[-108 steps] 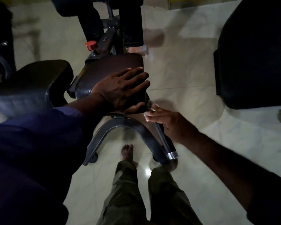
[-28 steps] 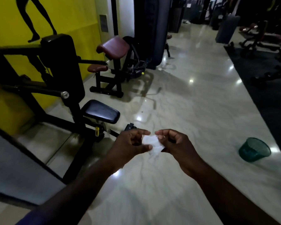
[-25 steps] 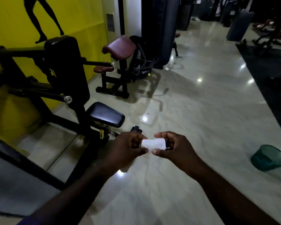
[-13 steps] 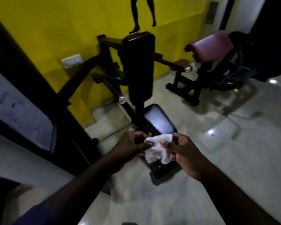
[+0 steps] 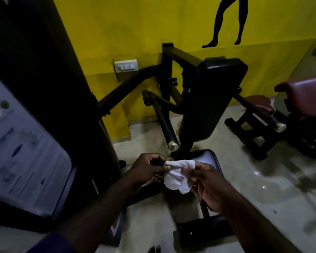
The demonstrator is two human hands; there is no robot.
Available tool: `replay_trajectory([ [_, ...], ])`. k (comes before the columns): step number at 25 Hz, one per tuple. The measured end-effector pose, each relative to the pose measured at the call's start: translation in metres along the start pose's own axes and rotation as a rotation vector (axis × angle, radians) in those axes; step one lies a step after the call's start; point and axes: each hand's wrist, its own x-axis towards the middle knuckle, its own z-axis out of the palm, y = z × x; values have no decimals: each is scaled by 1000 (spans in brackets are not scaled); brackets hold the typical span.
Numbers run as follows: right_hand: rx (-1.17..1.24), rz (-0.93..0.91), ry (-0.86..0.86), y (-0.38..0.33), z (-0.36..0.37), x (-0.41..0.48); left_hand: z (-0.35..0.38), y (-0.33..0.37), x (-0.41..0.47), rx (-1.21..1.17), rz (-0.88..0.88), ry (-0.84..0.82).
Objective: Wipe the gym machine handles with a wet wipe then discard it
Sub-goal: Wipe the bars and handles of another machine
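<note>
A crumpled white wet wipe (image 5: 178,175) hangs between both hands in front of a black gym machine. My left hand (image 5: 148,168) pinches its upper left corner. My right hand (image 5: 207,183) pinches its upper right edge, and the rest of the wipe droops below. Just beyond the hands, the machine's left handle (image 5: 163,121) slants down to a chrome end cap. Its right handle (image 5: 257,111) reaches out to the right past the tall black back pad (image 5: 208,99). The machine's seat (image 5: 211,159) lies right behind the wipe.
A tall black weight-stack cover (image 5: 44,99) with a pale instruction panel (image 5: 20,143) fills the left side. A yellow wall (image 5: 135,30) with a switch plate (image 5: 125,66) is behind the machine. A maroon-padded bench (image 5: 306,95) stands at the right on pale glossy floor (image 5: 263,189).
My view has swung left from the open floor and green bin and closed in on the black machine. Both hands kept hold of the wipe, which has spread and droops lower.
</note>
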Motion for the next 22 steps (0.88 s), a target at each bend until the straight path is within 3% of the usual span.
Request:
replay_trajectory([
  [6, 175, -51, -164, -49, -29, 87, -23, 35, 105, 27, 24, -33],
  [10, 122, -70, -247, -73, -48, 138, -39, 52, 150, 13, 52, 41],
  [14, 92, -48, -143, -97, -70, 191, -67, 67, 214, 56, 51, 68],
  [19, -184, -161, 96, -113, -83, 297, -129, 87, 350, 574, 284, 204],
  [22, -494, -244, 235, -113, -77, 374, -183, 95, 442, 973, 443, 23],
])
